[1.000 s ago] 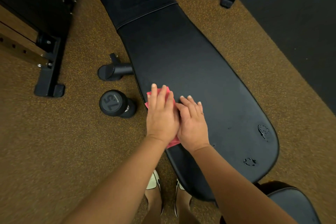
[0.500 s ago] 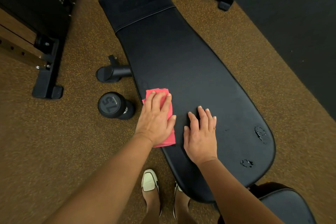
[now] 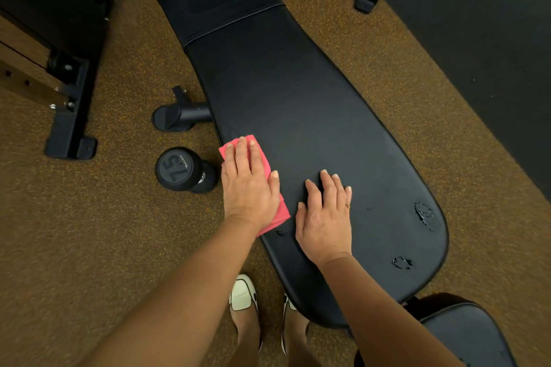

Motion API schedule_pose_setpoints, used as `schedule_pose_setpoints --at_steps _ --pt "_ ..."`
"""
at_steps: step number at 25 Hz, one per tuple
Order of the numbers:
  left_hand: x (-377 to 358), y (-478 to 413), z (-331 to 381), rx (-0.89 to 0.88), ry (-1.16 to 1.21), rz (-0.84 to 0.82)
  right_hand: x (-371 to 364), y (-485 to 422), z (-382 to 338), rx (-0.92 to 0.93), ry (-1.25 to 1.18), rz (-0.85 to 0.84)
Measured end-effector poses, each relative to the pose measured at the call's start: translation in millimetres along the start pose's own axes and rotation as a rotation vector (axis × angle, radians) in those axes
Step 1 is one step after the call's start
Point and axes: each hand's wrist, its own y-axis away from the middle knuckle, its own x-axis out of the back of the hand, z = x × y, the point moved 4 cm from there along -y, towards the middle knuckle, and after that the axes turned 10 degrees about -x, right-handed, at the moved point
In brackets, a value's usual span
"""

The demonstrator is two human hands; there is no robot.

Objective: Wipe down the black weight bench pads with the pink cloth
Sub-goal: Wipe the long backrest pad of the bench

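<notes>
Pink, soft folded cloth lies limp under the left hand, fingers spread flat pinning it, right hand open on the slick black vinyl bench pad.

The cloth lies on the left edge of the long bench pad, under the left hand. The right hand lies flat on the pad just beside it. A dumbbell sits on the floor left of the pad. A smaller pad is at the near right.
</notes>
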Motion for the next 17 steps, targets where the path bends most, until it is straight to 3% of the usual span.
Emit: schedule_pose_setpoints --at_steps 4,6,13,17 --pt "8 -21 -21 -0.201 -0.037 -0.055 1 1 -1 0.000 0.001 -0.005" --pt "12 -29 -27 -0.212 -0.024 -0.034 1 0 -1 -0.003 0.009 -0.008" --pt "8 -39 -19 0.200 0.120 0.064 1 0 -2 -0.001 0.020 -0.011" --pt "12 -37 -25 -0.070 -0.021 0.000 1 1 -1 -0.004 0.032 -0.022"
